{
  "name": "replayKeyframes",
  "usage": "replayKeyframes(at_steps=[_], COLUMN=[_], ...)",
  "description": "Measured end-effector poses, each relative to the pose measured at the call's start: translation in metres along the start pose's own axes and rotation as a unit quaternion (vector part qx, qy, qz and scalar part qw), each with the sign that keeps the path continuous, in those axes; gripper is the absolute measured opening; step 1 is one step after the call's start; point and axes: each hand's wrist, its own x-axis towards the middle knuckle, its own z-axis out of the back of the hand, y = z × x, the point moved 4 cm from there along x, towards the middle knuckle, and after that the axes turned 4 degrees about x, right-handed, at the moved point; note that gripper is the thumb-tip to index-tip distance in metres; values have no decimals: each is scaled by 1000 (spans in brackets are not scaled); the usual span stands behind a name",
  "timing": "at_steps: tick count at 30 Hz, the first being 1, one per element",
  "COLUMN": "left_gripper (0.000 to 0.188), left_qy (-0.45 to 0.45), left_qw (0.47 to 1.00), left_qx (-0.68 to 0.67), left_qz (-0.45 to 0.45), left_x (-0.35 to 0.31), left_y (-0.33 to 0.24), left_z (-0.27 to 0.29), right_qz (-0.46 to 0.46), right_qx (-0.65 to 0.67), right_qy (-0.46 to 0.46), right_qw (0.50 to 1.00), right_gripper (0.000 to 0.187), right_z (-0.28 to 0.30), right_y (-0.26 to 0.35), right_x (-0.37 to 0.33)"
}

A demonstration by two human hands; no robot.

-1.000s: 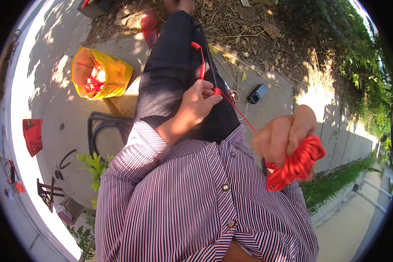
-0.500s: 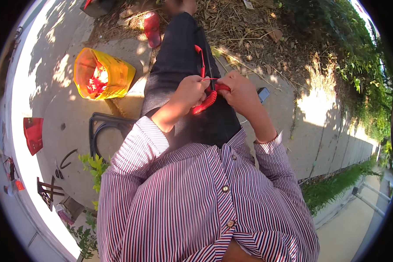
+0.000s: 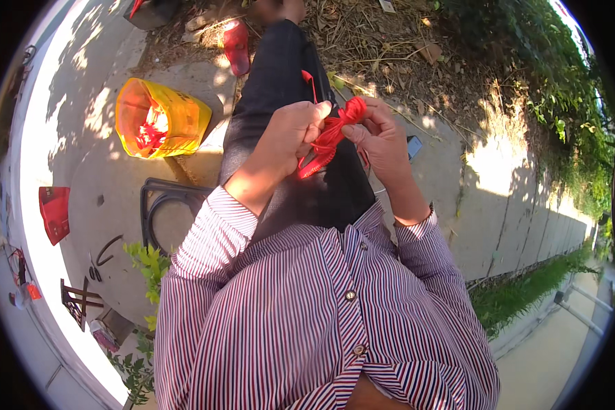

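Over my lap, on dark trousers (image 3: 266,89), both hands hold a looped bundle of red cord (image 3: 329,135). My left hand (image 3: 290,133) is closed, thumb and fingers pinching the bundle's left side. My right hand (image 3: 383,140) is closed around its right side, with loops bunched above the thumb. A ridged, tightly wound red end (image 3: 316,165) hangs below the bundle toward my lap. Farther up the leg lies another piece of red cord (image 3: 307,76). The fingers partly hide where the strands cross.
A yellow container (image 3: 197,123) with red material inside stands at left. Nearby are black tubing (image 3: 154,183), scissors (image 3: 94,268) and a red packet (image 3: 53,212). A red shoe (image 3: 236,48) lies ahead, a small dark device (image 3: 413,146) beside my right wrist.
The strand stretched between my hands is no longer visible there. The bundle has come up between them, its loops rising by my right fingers. My right hand has turned and moved slightly right.
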Motion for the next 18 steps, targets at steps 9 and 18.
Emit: replayKeyframes(at_steps=[9,18], left_gripper=[45,39], left_qy=[-38,-69], left_qw=[994,994], left_qx=[79,2], left_qz=[68,83], left_x=[7,-1], left_y=[26,28], left_z=[2,2], right_qz=[-12,220], right_qx=[580,549], right_qy=[-14,-143], right_qw=[815,794], right_gripper=[36,30], right_z=[69,189], right_y=[45,159], right_x=[-31,-115])
